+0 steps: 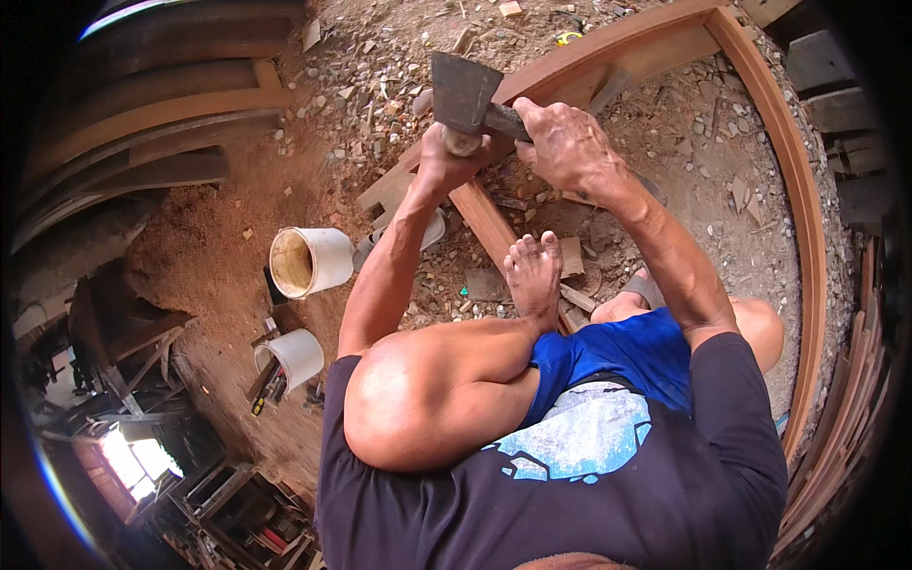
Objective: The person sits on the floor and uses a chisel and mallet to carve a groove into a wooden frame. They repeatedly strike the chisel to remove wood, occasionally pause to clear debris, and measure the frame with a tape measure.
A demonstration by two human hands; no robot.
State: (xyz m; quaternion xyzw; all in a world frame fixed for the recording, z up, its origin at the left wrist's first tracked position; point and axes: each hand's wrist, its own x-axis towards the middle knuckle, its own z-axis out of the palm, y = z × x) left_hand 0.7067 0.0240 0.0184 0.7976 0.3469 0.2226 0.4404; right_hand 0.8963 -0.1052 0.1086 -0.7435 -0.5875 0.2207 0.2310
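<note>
A hatchet (464, 90) with a broad dark metal head is held over a reddish wooden frame (617, 43). My right hand (570, 147) is closed round the hatchet's dark handle. Just below the head, my left hand (448, 163) is closed round a short piece with a rounded, pale end; its kind cannot be made out, nor whether the hatchet touches it. Beneath my hands a reddish wooden bar (483, 218) slants toward me, and my bare foot (535, 271) rests against it.
Two white buckets, one (318, 258) on its side and one (290, 359) with tools, lie at left. Stacked boards (171, 114) are at far left, thin strips (845, 408) at right. A yellow tape measure (568, 39) lies beyond the frame. Wood chips and stones litter the dirt.
</note>
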